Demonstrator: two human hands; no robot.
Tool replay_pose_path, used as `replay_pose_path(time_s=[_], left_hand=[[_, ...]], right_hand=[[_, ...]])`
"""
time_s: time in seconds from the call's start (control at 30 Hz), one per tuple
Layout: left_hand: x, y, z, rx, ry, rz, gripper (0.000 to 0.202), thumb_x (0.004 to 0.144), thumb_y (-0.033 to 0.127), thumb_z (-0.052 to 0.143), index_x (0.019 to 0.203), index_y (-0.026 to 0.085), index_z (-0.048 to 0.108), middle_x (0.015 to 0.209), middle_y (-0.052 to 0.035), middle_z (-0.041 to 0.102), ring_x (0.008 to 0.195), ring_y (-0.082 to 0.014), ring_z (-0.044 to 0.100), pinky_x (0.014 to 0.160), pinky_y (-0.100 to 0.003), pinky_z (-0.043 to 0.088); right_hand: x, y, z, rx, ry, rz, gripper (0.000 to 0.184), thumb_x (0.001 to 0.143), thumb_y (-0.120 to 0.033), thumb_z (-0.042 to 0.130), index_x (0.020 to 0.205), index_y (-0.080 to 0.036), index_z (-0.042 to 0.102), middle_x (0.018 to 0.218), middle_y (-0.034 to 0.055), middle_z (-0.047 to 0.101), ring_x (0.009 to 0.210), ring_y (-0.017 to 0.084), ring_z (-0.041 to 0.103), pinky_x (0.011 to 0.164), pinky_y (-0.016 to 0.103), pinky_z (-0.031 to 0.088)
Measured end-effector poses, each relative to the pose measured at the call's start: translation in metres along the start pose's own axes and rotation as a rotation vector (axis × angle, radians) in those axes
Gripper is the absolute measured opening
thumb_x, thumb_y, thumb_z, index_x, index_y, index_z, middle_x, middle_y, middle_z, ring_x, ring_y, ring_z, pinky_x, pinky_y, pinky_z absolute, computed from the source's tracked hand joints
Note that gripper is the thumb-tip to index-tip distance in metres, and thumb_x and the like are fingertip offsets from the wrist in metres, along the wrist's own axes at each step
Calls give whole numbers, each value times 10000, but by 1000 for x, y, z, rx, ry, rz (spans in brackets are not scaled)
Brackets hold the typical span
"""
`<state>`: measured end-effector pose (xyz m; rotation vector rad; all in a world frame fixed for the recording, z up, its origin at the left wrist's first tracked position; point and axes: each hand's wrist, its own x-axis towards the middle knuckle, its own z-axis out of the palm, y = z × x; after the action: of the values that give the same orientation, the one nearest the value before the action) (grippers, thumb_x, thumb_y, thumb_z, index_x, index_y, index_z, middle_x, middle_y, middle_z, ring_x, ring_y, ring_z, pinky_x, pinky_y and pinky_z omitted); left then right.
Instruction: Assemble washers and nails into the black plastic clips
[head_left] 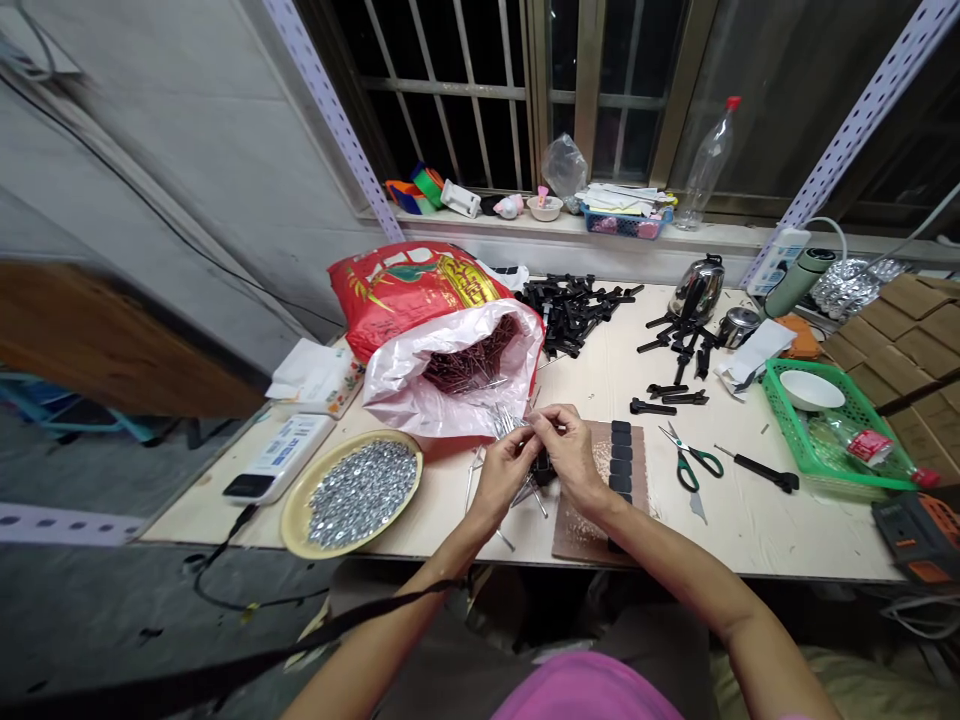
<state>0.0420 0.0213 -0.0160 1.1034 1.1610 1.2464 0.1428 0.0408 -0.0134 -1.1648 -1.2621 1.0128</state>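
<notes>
My left hand (496, 478) and right hand (571, 460) meet just before the red-and-white plastic sack (420, 290) holding thin reddish-brown rods (472, 358). Left of them sits the shallow yellow bowl (294, 520) of small silvery metal discs (364, 495); right, the flat brown board (576, 535), green-handled metal scissors (685, 470), then the green plastic basket (791, 432). Long black plastic parts (574, 318) lie heaped behind.

Bright pink top (589, 690) on this one, dark greyish trousers (656, 650) below, slim forearms (675, 570) bare to the wrists.
</notes>
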Motion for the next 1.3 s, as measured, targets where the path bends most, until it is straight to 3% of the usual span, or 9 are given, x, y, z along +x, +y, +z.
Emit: replay_pose_path(time_s=[0.13, 0.33, 0.5, 0.63, 0.73, 0.9, 1.07, 1.2, 1.3], left_hand=[[-1, 0, 5, -20, 18, 46, 378, 687, 476, 669, 883, 154, 683, 717, -9, 679, 741, -174, 629, 697, -266, 482], [-2, -7, 7, -124, -24, -72, 394, 692, 544, 641, 794, 167, 593, 510, 68, 510, 428, -92, 490, 451, -214, 420], [-2, -6, 3, -122, -53, -133, 383, 679, 528, 642, 809, 170, 599, 565, 83, 451, 337, -26, 310, 326, -167, 235], [-3, -5, -2, -27, -144, -155, 382, 712, 500, 602, 895, 166, 635, 478, 109, 335, 320, -33, 217, 332, -174, 147], [-5, -3, -4, 53, -211, -93, 356, 723, 483, 593, 874, 170, 664, 440, 97, 338, 349, -59, 255, 364, -194, 189], [-7, 4, -6, 222, -304, 53, 264, 725, 454, 604, 802, 223, 707, 554, 18, 576, 471, -132, 459, 476, -241, 355], [-10, 3, -6, 368, -305, 153, 223, 737, 429, 582, 787, 259, 718, 724, -35, 702, 641, -202, 607, 622, -269, 425], [-15, -6, -5, 644, -224, 239, 217, 777, 365, 531, 829, 256, 711, 756, -48, 713, 608, -180, 603, 588, -242, 381], [-15, -13, -3, 680, -157, 267, 195, 777, 327, 542, 851, 252, 706, 762, -50, 710, 601, -172, 598, 579, -231, 370]], right_hand=[[1, 4, -2, -85, -33, -40, 212, 815, -388, 574, 769, -184, 607, 852, 27, 583, 822, 142, 580, 723, 253, 490], [6, 11, -19, -36, -162, 52, 312, 825, -491, 565, 844, -183, 618, 819, 16, 585, 685, 121, 584, 596, 235, 491], [20, 6, -39, 166, -258, 172, 461, 762, -577, 604, 952, -162, 665, 798, 10, 629, 669, 95, 576, 662, 239, 498], [29, 4, -53, 211, -417, 244, 464, 650, -562, 720, 860, -149, 706, 743, 7, 655, 638, 87, 580, 629, 229, 488], [33, 1, -63, 267, -539, 360, 444, 586, -516, 784, 800, -135, 707, 656, -15, 640, 563, 64, 551, 577, 213, 478], [33, -15, -79, 228, -771, 519, 428, 543, -434, 831, 818, -129, 710, 686, -2, 677, 549, 51, 568, 579, 201, 490], [27, -25, -85, 133, -830, 390, 317, 643, -391, 776, 797, -128, 693, 730, 14, 688, 604, 74, 610, 606, 214, 501], [22, -22, -85, -13, -736, 144, 210, 738, -335, 690, 777, -130, 673, 666, -13, 644, 568, 79, 584, 577, 220, 484], [18, -21, -84, -181, -664, -25, 120, 806, -240, 601, 798, -141, 669, 651, -22, 626, 576, 88, 583, 583, 220, 481]])
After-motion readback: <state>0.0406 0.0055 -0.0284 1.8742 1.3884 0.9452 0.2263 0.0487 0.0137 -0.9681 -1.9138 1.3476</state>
